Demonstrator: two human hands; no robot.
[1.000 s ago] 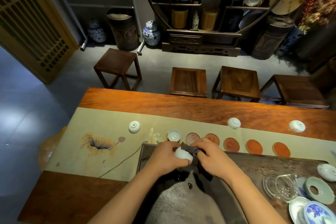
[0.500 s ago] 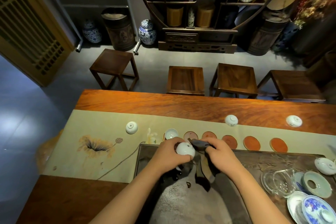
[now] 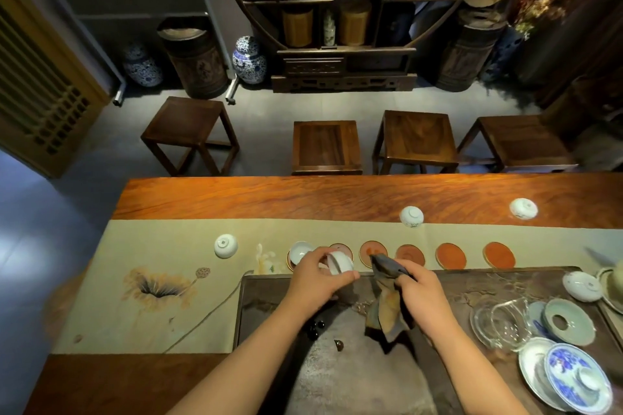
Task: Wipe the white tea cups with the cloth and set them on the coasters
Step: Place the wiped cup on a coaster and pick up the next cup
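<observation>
At the centre of the frame, a small white porcelain tea cup (image 3: 340,262) is pinched, tilted on its side, by the curled fingers of the left hand (image 3: 315,280) above the second round reddish coaster (image 3: 341,250). A dark grey folded cloth (image 3: 387,293) is gripped by the right hand (image 3: 423,293), just right of the cup. Another white cup (image 3: 300,252) is seated on the leftmost coaster.

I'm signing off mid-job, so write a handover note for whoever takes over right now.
Left hand holds a white tea cup just above the second coaster.
Right hand grips the dark cloth over the tea tray.
Done: one cup stands upright on the leftmost coaster.
Left: set down the held cup; four coasters further right are bare. Three upturned cups wait on the table: left, middle, right.
</observation>
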